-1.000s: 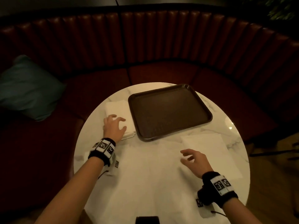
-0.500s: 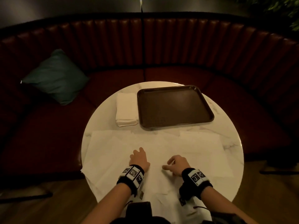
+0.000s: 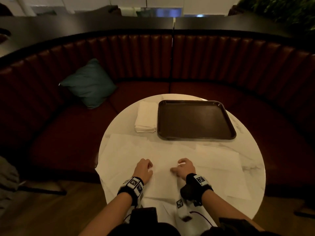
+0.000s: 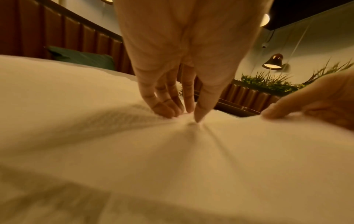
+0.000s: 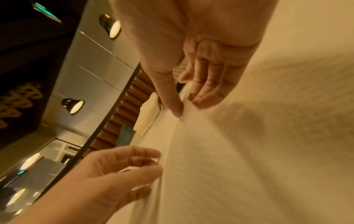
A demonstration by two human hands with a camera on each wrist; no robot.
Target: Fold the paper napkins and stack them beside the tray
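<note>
Head view: left hand [image 3: 144, 169] and right hand [image 3: 185, 168] rest near together on the unfolded napkin [image 3: 163, 157] at the table's [image 3: 252, 160] near edge; folded stack [image 3: 146, 117] lies just left of the tray [image 3: 196, 120].
Left wrist: fingertips [image 4: 199, 116] pinch the napkin, creases radiating.
Right wrist: thumb and fingers [image 5: 203, 101] pinch a raised napkin edge.

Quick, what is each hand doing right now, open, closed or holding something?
Left hand: closed, fingertips pinching the unfolded napkin on the table.
Right hand: closed, thumb and fingers pinching the same napkin.
</note>
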